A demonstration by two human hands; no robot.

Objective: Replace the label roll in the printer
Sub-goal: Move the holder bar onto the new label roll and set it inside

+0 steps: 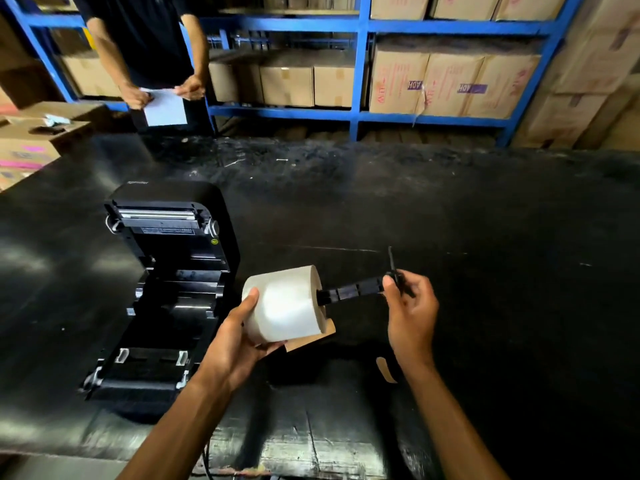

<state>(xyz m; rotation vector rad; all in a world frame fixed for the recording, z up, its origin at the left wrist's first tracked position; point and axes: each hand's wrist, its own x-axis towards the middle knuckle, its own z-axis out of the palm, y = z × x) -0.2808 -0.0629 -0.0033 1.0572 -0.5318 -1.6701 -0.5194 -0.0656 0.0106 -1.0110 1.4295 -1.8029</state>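
Forearms, two, bare, entering from bottom edge over black worktop (485, 220).

Left hand (239, 341): cupped under and around white label roll (287, 303), thumb on near face, fingers wrapped beneath; firm hold. Roll held in air, just right of printer, above worktop, core axis pointing right. Brown backing flap showing at lower right of roll.

Right hand (408, 306): fingers pinched closed on flanged end of black spindle (356, 289). Far tip of spindle entered in roll core; most of shaft outside. Thin flange plate standing upright at gripped end.

Label printer (166, 289): black, on worktop left of roll, lid thrown open and back, print head bar visible at top. Roll bay bare, no roll seated; white guide tabs visible at front.

Scrap of brown paper (386, 370): on worktop near right wrist.

Surroundings: second person (145, 46) standing across worktop, holding white sheet (166, 107). Blue steel racking (360, 64) behind, stocked with cardboard cartons (450, 84); more cartons at far left.

Progress, as judged: lid opened, bay cleared, new roll in hand, spindle threading begun only. Remaining: push spindle fully through core, centre roll, drop assembly into bay slots, feed label end under guides past print head, close lid.
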